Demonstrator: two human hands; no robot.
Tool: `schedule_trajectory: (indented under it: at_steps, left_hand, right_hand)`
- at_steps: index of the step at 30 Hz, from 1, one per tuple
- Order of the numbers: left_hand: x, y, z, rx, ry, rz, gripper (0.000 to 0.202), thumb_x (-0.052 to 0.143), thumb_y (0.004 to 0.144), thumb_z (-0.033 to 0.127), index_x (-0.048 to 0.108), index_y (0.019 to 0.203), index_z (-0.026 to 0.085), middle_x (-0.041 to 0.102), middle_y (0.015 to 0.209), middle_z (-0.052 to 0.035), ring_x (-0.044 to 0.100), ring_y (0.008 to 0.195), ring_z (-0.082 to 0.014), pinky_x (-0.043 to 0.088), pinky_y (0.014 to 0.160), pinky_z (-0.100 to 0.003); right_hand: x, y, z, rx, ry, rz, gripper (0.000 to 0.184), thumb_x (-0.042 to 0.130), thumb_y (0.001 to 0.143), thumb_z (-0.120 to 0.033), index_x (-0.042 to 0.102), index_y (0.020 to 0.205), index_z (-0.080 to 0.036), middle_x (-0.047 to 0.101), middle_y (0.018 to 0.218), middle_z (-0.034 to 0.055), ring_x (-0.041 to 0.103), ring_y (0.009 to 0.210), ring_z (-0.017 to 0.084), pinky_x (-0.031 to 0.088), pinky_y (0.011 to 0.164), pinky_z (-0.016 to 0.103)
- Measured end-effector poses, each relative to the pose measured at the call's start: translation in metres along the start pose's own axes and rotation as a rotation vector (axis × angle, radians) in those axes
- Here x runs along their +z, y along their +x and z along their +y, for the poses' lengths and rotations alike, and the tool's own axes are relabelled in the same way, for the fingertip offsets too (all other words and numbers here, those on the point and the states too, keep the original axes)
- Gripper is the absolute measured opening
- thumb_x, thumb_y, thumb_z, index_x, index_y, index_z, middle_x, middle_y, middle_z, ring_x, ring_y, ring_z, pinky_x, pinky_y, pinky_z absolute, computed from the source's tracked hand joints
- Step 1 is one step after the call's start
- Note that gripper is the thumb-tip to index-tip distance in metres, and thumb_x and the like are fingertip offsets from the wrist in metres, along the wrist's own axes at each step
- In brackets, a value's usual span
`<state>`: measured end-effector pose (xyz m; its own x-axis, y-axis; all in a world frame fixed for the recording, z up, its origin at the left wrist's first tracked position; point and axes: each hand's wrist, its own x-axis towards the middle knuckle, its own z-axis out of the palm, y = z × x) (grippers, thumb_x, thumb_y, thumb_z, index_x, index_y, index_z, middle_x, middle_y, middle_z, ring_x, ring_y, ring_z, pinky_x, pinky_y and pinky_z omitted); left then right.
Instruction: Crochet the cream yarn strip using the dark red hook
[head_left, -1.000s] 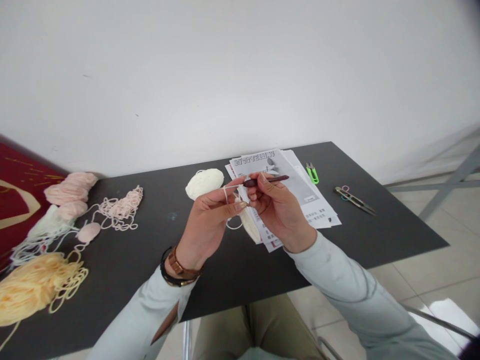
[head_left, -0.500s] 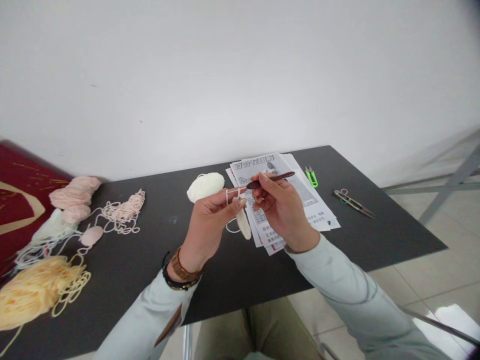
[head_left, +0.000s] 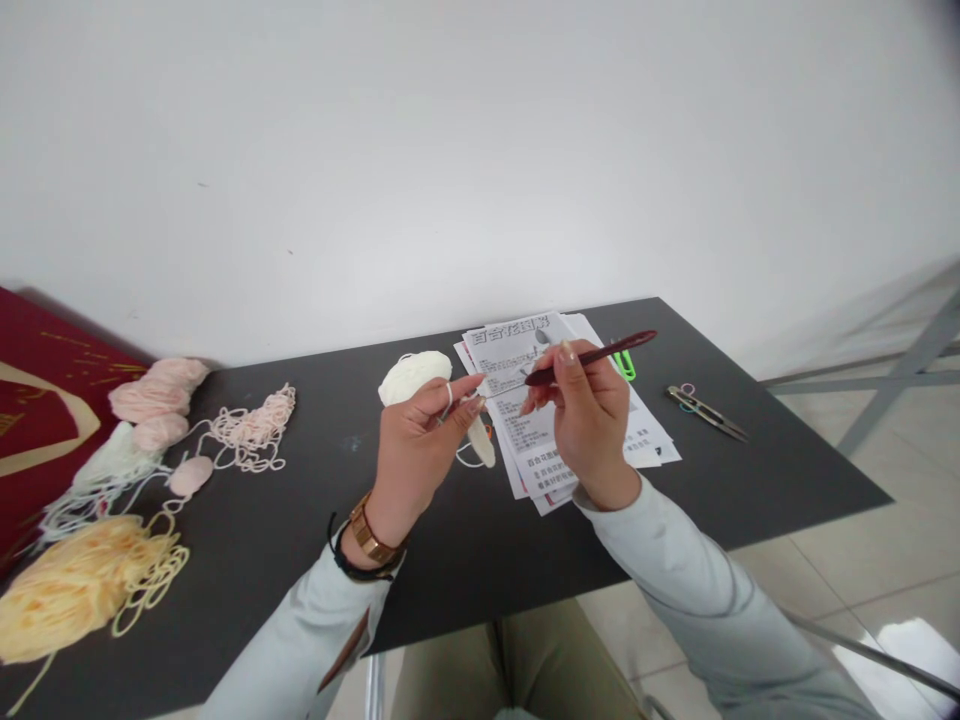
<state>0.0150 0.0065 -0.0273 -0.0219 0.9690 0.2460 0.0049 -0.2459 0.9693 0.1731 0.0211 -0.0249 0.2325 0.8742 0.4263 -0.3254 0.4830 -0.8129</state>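
My left hand (head_left: 416, 445) is closed in a pinch on a small white crochet piece (head_left: 482, 443), which hangs below the fingertips. White yarn is looped round its index finger, and a loose strand curves beneath the hand. My right hand (head_left: 592, 420) grips the dark reddish-brown handle of a crochet hook (head_left: 611, 351). The hook points left toward the piece, its thin metal shaft hard to make out, and a gap lies between the two hands. Just behind my left hand sits a white yarn ball (head_left: 412, 375).
Printed sheets (head_left: 540, 470) lie under my right hand. Green-handled snips (head_left: 625, 362) and metal thread snips (head_left: 705, 412) are at the right. Pink yarn (head_left: 161, 395), tangled pink yarn (head_left: 255, 428), yellow yarn (head_left: 67, 590) and a dark red bag (head_left: 37, 400) occupy the left of the black table (head_left: 300, 570).
My right hand has moved right with the crochet hook, away from the crochet piece. The fingers of my left hand still pinch the piece.
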Motion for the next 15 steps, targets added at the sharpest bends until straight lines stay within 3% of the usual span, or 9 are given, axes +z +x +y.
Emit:
schedule_trajectory:
  at_steps: [3, 9, 15]
  left_hand:
    - [-0.0015, -0.0004, 0.0003, 0.043, 0.064, -0.012, 0.022, 0.074, 0.079, 0.026, 0.077, 0.101, 0.029, 0.059, 0.077, 0.0009, 0.047, 0.069, -0.0088, 0.035, 0.060, -0.021]
    - [-0.0014, -0.0008, 0.0020, 0.070, 0.059, 0.001, 0.024, 0.074, 0.079, 0.027, 0.077, 0.103, 0.026, 0.059, 0.077, -0.0005, 0.047, 0.070, -0.0100, 0.036, 0.060, -0.022]
    - [-0.0019, -0.0005, 0.0010, 0.074, 0.067, -0.012, 0.024, 0.073, 0.080, 0.026, 0.077, 0.103, 0.029, 0.058, 0.077, 0.0007, 0.047, 0.070, -0.0090, 0.036, 0.061, -0.022]
  right_hand:
    - [0.0005, 0.0003, -0.0003, -0.016, 0.005, 0.043, 0.026, 0.062, 0.094, -0.041, 0.063, 0.080, -0.019, 0.058, 0.063, -0.0033, 0.054, 0.045, 0.008, 0.046, 0.041, 0.018]
    - [0.0043, 0.0012, 0.0015, 0.189, 0.173, 0.051, 0.029, 0.071, 0.085, -0.043, 0.062, 0.076, -0.017, 0.058, 0.061, -0.0029, 0.052, 0.045, 0.008, 0.049, 0.038, 0.017]
    - [0.0073, -0.0016, 0.0033, 0.280, 0.229, 0.050, 0.029, 0.072, 0.083, -0.042, 0.062, 0.078, -0.016, 0.058, 0.060, -0.0028, 0.053, 0.046, 0.008, 0.051, 0.039, 0.016]
